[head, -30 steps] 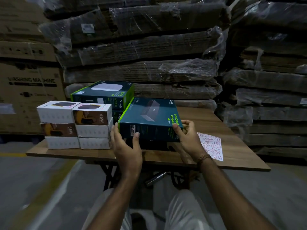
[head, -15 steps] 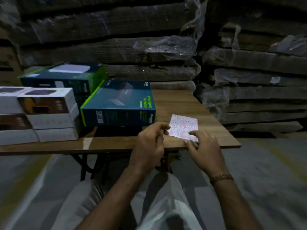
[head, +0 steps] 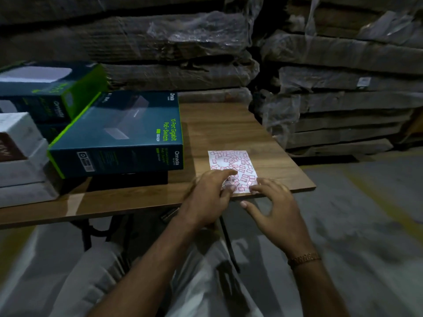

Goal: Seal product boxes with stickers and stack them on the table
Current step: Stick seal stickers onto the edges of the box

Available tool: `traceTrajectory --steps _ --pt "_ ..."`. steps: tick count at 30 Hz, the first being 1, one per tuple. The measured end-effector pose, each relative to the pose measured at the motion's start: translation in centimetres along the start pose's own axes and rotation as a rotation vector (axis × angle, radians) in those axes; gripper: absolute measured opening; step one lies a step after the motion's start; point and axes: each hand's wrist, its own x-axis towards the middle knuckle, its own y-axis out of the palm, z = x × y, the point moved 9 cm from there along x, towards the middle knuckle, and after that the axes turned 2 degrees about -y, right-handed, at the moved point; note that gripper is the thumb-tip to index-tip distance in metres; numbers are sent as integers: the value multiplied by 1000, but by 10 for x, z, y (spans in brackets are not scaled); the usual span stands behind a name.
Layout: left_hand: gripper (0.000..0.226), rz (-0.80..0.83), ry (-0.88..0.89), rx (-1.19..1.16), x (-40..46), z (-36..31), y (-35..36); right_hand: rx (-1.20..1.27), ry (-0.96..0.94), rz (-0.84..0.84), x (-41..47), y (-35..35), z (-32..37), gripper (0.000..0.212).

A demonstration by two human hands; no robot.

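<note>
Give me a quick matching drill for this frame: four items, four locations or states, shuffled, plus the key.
Items
1. sticker sheet
2. teal switch box
3. white boxes
4. right hand

States
A. stacked at the table's left end
B. fingertips press the sheet's near right corner
C. flat at the near right of the table, under both hands
D. front end raised on a dark box beneath, label reads 10-Port Gigabit PoE+ Switch

Pairs: 1-C, 2-D, 3-A, 4-B
</note>
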Motion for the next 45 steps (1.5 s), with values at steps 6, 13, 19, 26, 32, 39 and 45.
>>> traceTrajectory --steps 6,13,19,26,32,39,45 --pt "39 -1 15 -5 -2 13 7 179 191 -269 -5 -28 -12 37" --pt "59 105 -39 -172 11 27 2 62 161 -159 15 -22 -11 38" --pt "58 121 -67 -134 35 23 3 -103 62 -50 29 -13 -8 26" --pt "44 -30 8 -188 41 29 5 -151 95 -47 34 -6 -7 20" --pt "46 8 75 -33 33 20 21 -150 99 -40 42 -2 -6 8" --pt "37 16 89 32 32 20 24 -127 143 -25 46 0 -5 10" --pt "37 43 101 72 33 18 26 -157 157 -8 53 1 -1 8"
